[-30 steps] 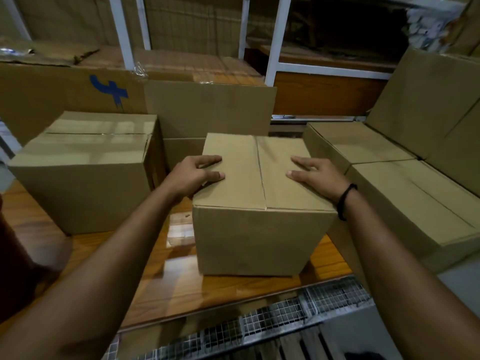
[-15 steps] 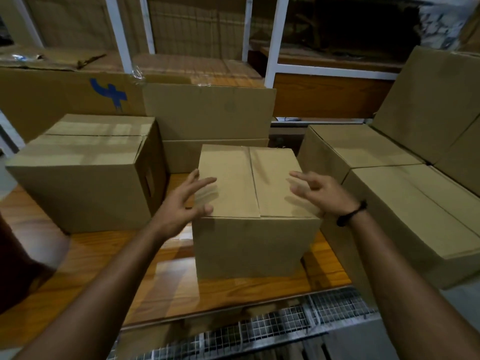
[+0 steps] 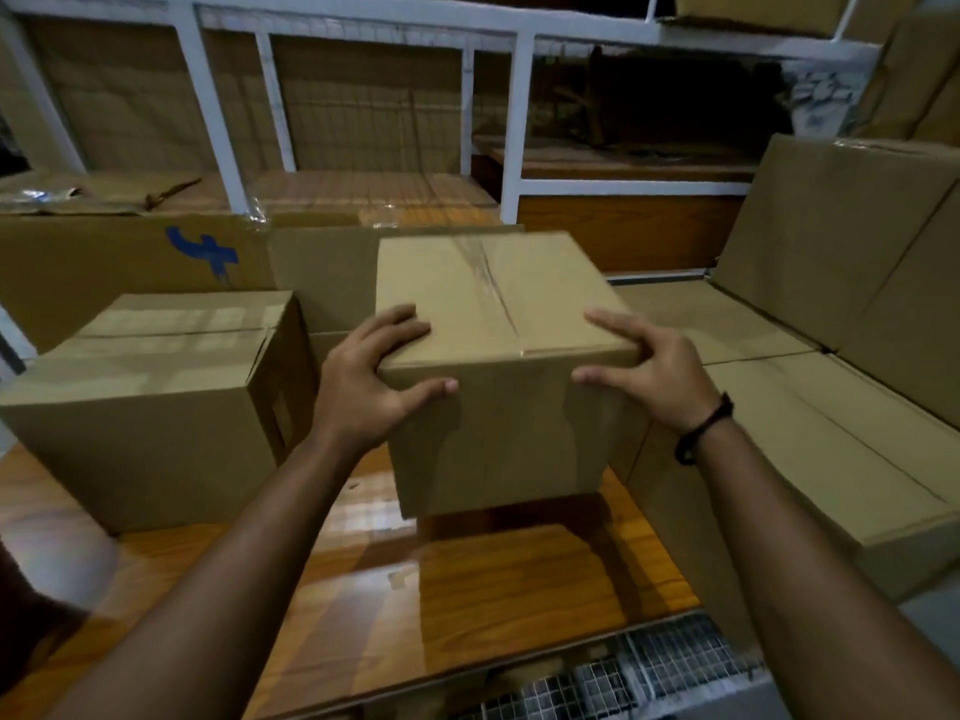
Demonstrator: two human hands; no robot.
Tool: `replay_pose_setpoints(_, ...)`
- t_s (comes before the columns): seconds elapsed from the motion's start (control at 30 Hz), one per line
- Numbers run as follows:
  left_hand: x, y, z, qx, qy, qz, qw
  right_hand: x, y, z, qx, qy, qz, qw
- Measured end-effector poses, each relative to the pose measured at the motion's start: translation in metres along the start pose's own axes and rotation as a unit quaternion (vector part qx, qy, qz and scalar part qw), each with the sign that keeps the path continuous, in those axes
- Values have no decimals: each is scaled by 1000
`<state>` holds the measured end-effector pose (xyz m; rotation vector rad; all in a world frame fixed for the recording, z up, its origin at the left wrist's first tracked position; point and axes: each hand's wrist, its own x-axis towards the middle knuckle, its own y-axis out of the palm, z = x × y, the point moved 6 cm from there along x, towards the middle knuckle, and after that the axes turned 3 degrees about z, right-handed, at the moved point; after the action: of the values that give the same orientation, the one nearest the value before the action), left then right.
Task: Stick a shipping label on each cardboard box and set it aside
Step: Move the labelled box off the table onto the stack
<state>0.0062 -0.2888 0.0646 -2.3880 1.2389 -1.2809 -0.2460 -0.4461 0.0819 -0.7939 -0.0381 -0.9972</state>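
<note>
Both hands clamp the cardboard box (image 3: 498, 423) at its near top corners: the left hand (image 3: 371, 376) and right hand (image 3: 649, 374) each lay fingers over the top and a thumb on the front face. Half a second ago they hovered open above it. The box, then resting on the wooden table (image 3: 493, 589), now hangs raised over its shadow, beside a taped box (image 3: 150, 407).

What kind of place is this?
Probably a warehouse or packing room: cardboard boxes stand all around, white metal shelving rises behind the wooden table, and the left hand and right hand grip one box.
</note>
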Motion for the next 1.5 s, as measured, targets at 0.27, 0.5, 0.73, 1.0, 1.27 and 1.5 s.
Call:
replay_pose_setpoints(0.27,95,11,-70,-78,81,-100,989,34,-111,55,-40,-67,-202,976)
replay_pose_setpoints(0.5,145,76,-112,-99,114,-83,985,43,-183,29,-56,-43,-254,965)
replay_pose_setpoints(0.73,196,154,-144,-68,110,-64,989,71,-241,-45,-66,-26,-250,966)
replay_pose_setpoints(1.0,227,226,-164,-15,82,-65,994,113,-288,-120,-81,-3,-226,971)
replay_pose_setpoints(1.27,207,266,-140,-71,42,17,996,98,-284,-137,-178,17,-308,934)
replay_pose_setpoints(1.5,161,300,-100,-90,-11,27,996,77,-214,-151,-227,10,-231,946)
